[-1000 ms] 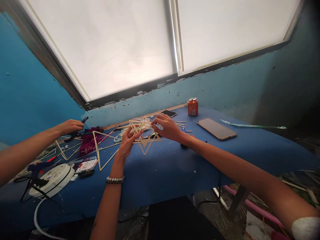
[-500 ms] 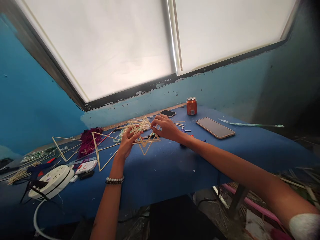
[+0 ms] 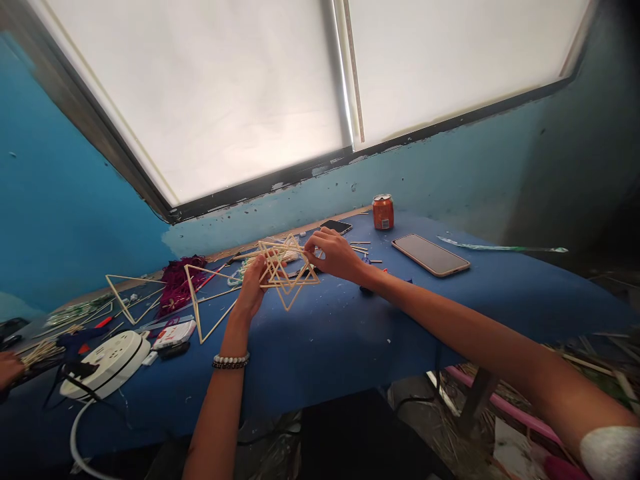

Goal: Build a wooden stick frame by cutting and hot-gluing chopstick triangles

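Note:
A star-shaped frame of thin pale sticks [image 3: 288,288] is held up over the blue table. My left hand [image 3: 253,288] grips its left side, the fingers partly hidden behind the sticks. On the frame's upper right, my right hand [image 3: 332,255] pinches with thumb and forefinger at a stick end or joint; the exact spot is too small to make out. Left of my hands, a triangular stick frame [image 3: 196,303] stands on the table, and a second stick triangle [image 3: 120,300] is farther left.
A round white power strip [image 3: 111,363] with cables sits front left, near a purple fringe bundle [image 3: 183,283]. At the left edge another person's hand [image 3: 9,370] reaches in by loose sticks. Right of my hands are a phone [image 3: 430,255] and an orange can [image 3: 383,212].
Another person's hand has entered at the left edge. My left fingers have shifted on the star frame, now more upright behind its sticks. My right hand has barely moved.

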`<state>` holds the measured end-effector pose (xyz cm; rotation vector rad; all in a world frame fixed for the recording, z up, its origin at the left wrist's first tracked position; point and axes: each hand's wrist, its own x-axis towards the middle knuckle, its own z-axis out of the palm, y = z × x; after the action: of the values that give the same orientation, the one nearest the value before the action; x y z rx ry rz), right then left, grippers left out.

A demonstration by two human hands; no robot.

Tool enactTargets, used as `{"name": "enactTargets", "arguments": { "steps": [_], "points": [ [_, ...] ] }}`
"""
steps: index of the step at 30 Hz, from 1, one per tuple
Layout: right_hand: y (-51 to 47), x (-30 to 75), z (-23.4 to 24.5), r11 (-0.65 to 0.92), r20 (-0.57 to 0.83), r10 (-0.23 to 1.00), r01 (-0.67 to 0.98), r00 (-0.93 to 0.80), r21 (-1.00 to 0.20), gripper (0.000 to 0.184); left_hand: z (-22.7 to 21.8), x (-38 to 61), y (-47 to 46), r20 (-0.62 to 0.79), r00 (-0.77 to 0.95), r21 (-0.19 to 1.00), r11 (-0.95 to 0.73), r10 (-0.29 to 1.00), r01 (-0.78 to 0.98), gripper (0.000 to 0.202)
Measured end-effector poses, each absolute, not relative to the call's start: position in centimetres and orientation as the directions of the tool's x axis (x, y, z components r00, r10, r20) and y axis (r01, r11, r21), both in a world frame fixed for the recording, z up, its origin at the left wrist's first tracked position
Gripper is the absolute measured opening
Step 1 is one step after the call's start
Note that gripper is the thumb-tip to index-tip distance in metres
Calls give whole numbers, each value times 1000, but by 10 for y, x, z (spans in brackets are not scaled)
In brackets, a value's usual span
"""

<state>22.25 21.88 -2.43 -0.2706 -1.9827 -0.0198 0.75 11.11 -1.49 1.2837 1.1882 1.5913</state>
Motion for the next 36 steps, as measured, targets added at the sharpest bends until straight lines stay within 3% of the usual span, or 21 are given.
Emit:
{"name": "enactTargets", "arguments": {
  "steps": [10,19,24,29,36],
  "points": [
    [219,223,-23,973,907,190,192,-375,-124,9,-15,1,113,301,-216,947,-317,929,-45,41],
    [221,231,-16,910,879,415,112,-233,-399,5,-18,-12,120,353,-420,908,-414,836,-61,33],
    [227,232,-16,828,760,491,-43,-426,-559,9,-19,-15,121,353,-453,904,-423,819,-61,35],
    [223,230,-17,752,558,348,-131,-754,-646,23,-17,-13,119,351,-453,900,-428,819,-77,40],
    [224,225,-23,747,497,361,-75,-789,-661,22,-15,-10,117,339,-467,897,-431,816,-102,47]
  ]
}}
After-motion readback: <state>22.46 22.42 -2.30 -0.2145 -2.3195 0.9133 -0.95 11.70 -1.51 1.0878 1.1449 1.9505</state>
